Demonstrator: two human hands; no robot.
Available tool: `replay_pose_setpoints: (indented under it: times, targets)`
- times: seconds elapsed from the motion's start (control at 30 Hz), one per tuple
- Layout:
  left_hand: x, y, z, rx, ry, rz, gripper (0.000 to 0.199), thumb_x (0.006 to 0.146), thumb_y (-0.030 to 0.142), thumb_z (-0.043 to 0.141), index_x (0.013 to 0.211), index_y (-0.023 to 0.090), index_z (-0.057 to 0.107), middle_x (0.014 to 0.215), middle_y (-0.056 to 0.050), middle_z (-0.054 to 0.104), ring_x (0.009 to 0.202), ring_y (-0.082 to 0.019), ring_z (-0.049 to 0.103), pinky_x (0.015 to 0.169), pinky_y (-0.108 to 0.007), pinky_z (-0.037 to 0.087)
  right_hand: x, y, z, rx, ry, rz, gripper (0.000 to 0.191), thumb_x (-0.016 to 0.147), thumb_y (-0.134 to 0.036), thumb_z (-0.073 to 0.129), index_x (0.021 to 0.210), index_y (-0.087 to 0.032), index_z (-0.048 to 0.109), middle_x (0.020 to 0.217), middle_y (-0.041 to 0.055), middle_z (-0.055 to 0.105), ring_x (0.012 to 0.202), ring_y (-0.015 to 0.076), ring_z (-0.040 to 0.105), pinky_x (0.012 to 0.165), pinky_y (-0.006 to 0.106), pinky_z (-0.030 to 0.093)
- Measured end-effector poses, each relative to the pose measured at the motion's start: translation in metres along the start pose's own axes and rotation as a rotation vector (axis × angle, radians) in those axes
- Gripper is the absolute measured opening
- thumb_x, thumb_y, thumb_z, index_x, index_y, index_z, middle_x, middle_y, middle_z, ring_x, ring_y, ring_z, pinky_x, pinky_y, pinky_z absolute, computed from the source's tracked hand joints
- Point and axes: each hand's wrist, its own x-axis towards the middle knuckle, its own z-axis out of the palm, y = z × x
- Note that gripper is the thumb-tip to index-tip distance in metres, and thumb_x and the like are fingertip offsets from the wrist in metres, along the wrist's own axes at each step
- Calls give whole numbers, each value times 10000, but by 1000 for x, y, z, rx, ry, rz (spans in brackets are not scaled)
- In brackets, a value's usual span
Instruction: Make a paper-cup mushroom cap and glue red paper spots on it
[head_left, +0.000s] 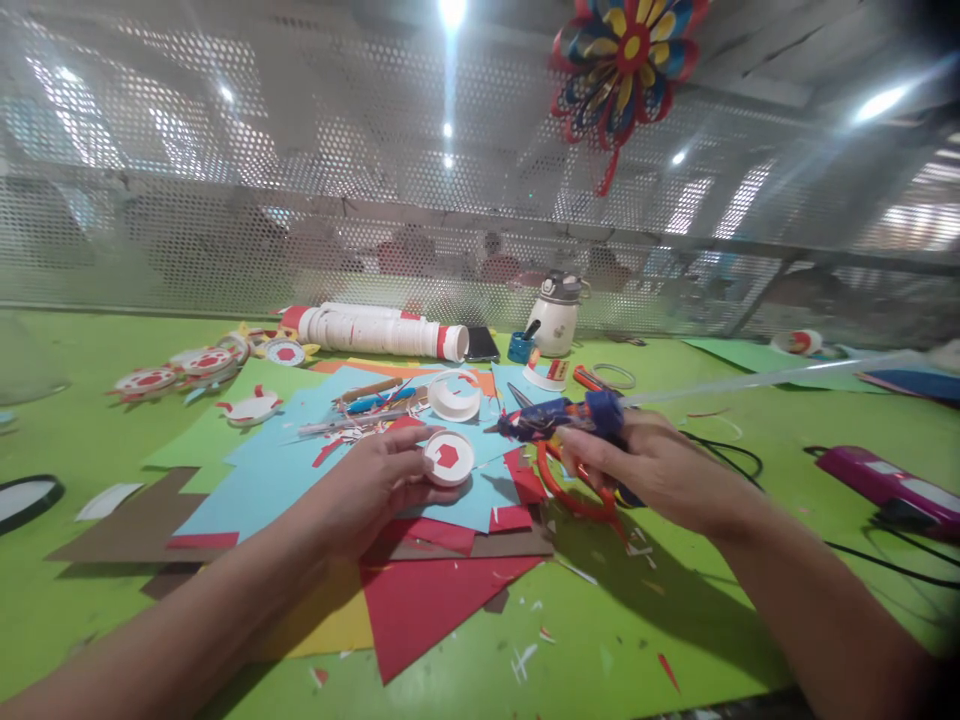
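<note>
My left hand grips the side of a small round white cup with a red hexagon in its middle. To its right, my right hand is closed on a blue glue gun, whose nozzle points left, near the cup but apart from it. A long clear glue stick sticks out of the gun's back. Below the gun lie scissors with orange-red handles. Behind the cup is a white paper ring on light blue paper.
White paper rolls, a phone, a blue pot and a white bottle stand farther back. Red-and-white paper pieces lie left. A purple device with black cables is at right. A paper flower hangs above.
</note>
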Motion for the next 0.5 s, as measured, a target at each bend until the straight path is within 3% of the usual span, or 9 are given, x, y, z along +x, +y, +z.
replay_pose_setpoints:
  times: [0.13, 0.27, 0.5]
  targets:
    - [-2, 2, 0, -15, 8, 2, 332, 708, 45, 628, 1035, 96, 606, 1025, -157, 695, 877, -273, 694, 860, -445, 542, 7, 13, -5, 80, 193, 105, 500, 862, -618, 418, 700, -183, 605, 627, 14, 580, 572, 138, 522, 543, 262, 411]
    - [-7, 7, 3, -33, 0, -1, 294, 705, 46, 639, 986, 131, 640, 974, -112, 709, 862, -259, 699, 854, -424, 545, 24, 36, -4, 138, 313, 214, 493, 831, -597, 480, 713, -140, 620, 644, 48, 616, 570, 138, 547, 569, 269, 441]
    - [-12, 13, 4, -20, -43, 51, 249, 738, 46, 607, 961, 154, 637, 869, -64, 708, 840, -218, 690, 849, -397, 545, 44, 78, -13, -10, 305, 398, 338, 837, -431, 582, 851, -98, 642, 734, 61, 653, 635, 157, 605, 565, 261, 464]
